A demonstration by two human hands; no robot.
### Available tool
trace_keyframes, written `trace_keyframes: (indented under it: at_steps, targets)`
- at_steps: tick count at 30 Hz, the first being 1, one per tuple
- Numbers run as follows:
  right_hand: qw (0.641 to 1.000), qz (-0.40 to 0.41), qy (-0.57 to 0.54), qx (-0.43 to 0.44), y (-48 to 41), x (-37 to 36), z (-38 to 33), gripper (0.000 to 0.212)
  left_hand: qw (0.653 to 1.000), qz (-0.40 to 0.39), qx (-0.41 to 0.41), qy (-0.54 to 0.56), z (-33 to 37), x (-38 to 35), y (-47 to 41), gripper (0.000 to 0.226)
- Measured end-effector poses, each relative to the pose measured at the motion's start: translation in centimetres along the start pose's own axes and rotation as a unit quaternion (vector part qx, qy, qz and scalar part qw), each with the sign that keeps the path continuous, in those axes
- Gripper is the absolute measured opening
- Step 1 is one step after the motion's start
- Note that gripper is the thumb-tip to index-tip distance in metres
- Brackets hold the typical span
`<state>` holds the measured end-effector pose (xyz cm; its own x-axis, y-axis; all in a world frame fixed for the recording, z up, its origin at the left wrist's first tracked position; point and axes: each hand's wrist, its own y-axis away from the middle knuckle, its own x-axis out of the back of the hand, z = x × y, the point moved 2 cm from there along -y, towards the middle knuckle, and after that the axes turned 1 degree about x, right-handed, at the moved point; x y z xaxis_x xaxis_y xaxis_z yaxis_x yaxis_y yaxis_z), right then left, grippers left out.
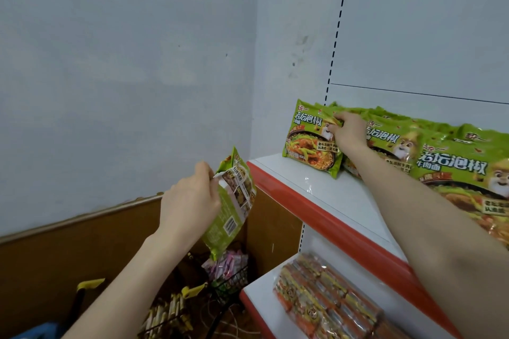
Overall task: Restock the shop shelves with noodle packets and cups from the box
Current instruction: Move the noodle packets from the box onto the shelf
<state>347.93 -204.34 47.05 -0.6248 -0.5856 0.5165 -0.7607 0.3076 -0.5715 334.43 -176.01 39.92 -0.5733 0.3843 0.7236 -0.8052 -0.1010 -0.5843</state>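
Observation:
My left hand (190,203) grips a green noodle packet (231,206) by its top edge, back side towards me, held in the air left of the shelf. My right hand (348,131) pinches the upper right corner of the leftmost green noodle packet (305,140), which stands leaning on the top shelf (316,187). Behind and to the right of it stands a row of several more green packets (451,165), partly hidden by my right forearm.
The top shelf has a red front edge (330,223). On the lower shelf (259,294) lie orange noodle packets (327,300). A black wire basket (225,281) with pink packets and other goods stands on the floor at the left, against a brown wall panel.

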Motion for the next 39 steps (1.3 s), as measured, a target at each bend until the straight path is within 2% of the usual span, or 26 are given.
trace_keyframes:
  at_steps: [4,7,16,18,22,23,25,28,31,33,36,39]
  targets:
    - [0.999,-0.003,0.032,-0.011,-0.2,-0.7,0.8,0.036,1.000,-0.001,0.006,-0.002,0.0,-0.4,-0.1,0.015]
    - [0.998,-0.041,0.054,-0.005,-0.6,-0.5,1.0,0.041,1.000,0.000,0.009,0.004,0.1,-0.5,-0.1,0.014]
    - [0.999,-0.025,-0.002,-0.040,-0.1,0.5,1.8,0.065,0.999,0.034,-0.005,0.026,0.6,0.1,-0.1,0.019]
    - [0.999,-0.011,0.008,-0.036,0.2,0.9,1.5,0.061,0.998,0.049,-0.011,0.039,0.8,0.5,0.0,0.020]
    - [0.998,0.041,0.035,0.031,2.4,2.3,-1.3,0.035,0.994,0.085,-0.021,0.059,1.3,1.5,0.4,0.020]
    - [0.999,0.022,0.018,0.038,3.3,2.5,-2.5,0.031,0.993,0.097,-0.023,0.070,1.4,1.9,0.5,0.019]
    - [0.994,-0.076,-0.074,0.004,5.7,2.8,-5.1,0.034,0.988,0.114,-0.027,0.098,1.8,2.6,0.8,0.018]
    - [0.944,-0.250,-0.203,-0.067,10.1,3.0,-9.2,0.047,0.981,0.127,-0.040,0.142,2.5,3.5,1.2,0.017]
    - [0.915,-0.309,-0.247,-0.080,12.9,3.3,-12.3,0.055,0.974,0.158,-0.094,0.135,3.5,4.4,2.0,0.015]
    - [0.913,-0.310,-0.252,-0.082,14.1,3.4,-13.4,0.057,0.970,0.181,-0.141,0.086,4.4,4.5,2.6,0.013]
    - [0.921,-0.255,-0.281,-0.088,15.4,3.4,-13.7,0.039,0.956,0.214,-0.196,0.043,5.3,4.1,3.5,0.007]
    - [0.926,-0.177,-0.320,-0.095,16.0,4.0,-13.3,0.025,0.952,0.172,-0.236,0.095,5.9,3.6,4.0,0.003]
